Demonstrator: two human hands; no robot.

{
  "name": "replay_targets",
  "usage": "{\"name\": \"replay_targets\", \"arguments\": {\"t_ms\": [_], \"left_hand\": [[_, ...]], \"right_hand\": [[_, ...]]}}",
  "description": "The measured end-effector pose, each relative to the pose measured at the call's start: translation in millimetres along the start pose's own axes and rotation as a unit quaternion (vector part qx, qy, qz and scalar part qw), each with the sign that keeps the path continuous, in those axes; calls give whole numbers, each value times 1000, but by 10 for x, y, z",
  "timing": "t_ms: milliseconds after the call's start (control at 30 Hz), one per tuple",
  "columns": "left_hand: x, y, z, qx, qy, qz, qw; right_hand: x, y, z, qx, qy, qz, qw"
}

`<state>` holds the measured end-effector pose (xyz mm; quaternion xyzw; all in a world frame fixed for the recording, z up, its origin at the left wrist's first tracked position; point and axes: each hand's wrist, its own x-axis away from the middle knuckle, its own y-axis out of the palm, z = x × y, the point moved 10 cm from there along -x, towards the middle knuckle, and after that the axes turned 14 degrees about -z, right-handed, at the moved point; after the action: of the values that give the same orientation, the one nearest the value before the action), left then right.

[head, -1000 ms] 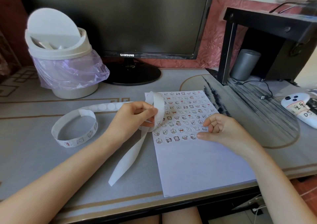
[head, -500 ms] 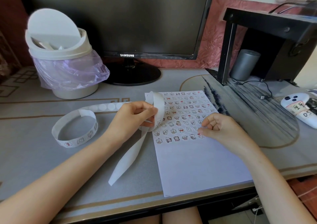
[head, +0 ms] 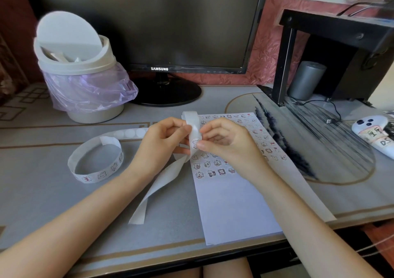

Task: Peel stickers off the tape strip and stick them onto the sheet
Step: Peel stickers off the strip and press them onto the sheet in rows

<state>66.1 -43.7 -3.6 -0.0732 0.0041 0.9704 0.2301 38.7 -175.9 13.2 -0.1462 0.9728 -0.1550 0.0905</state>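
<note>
I read "SAMSUNG" in white letters on the lower bezel of the monitor, beyond my fingers. Far right of them, a white controller carries handwritten labels, one perhaps "DS".

Grey desk, dark monitor, pink wall, black shelf

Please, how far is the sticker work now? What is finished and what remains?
Done: many rows of stickers cover the upper half of the sheet. In hand: the left hand holds the tape strip up while the right hand pinches a sticker on it. Left: the strip's coiled part shows more stickers, and the sheet's lower half is bare.
</note>
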Motion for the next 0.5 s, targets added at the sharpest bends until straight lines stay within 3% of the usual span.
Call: {"name": "replay_targets", "arguments": {"t_ms": [233,500], "left_hand": [[-8,59,14,25,-3,-11,1000],[-14,119,-43,-53,-16,-47,997]], "right_hand": [[3,-86,10,-30,-28,50,998],[37,-156,20,-26,-41,73,996]]}}
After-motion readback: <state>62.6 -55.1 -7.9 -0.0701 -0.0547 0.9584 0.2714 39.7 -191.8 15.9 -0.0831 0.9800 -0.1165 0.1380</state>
